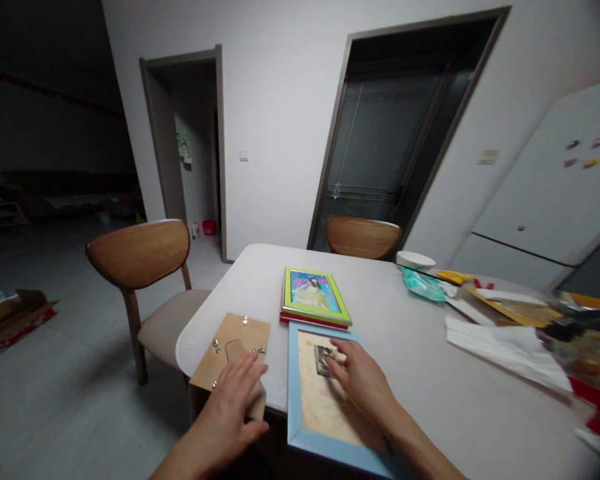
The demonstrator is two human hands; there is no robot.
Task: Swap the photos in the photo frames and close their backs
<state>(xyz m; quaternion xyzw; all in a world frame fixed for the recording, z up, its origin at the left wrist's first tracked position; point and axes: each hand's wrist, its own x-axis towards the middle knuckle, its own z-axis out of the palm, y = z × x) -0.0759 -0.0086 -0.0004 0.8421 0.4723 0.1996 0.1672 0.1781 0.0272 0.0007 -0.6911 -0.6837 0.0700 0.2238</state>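
A light blue picture frame (293, 393) lies face down at the near edge of the white table (405, 353). My right hand (363, 383) rests inside the frame, its fingers pinched on a small dark photo (323, 360) lying on the tan inner sheet. My left hand (230, 400) lies flat with fingers stretched out on the brown backing board (233, 340), which carries small metal clips and overhangs the table's left edge. Just beyond the blue frame, a green-framed picture (315, 293) sits on top of a red frame.
Wooden chairs stand at the table's left (140, 253) and far side (363, 237). On the right lie a white bowl (415, 260), a teal packet (423, 283), white paper (505, 343) and mixed clutter. A cardboard box (10, 317) sits on the floor at left.
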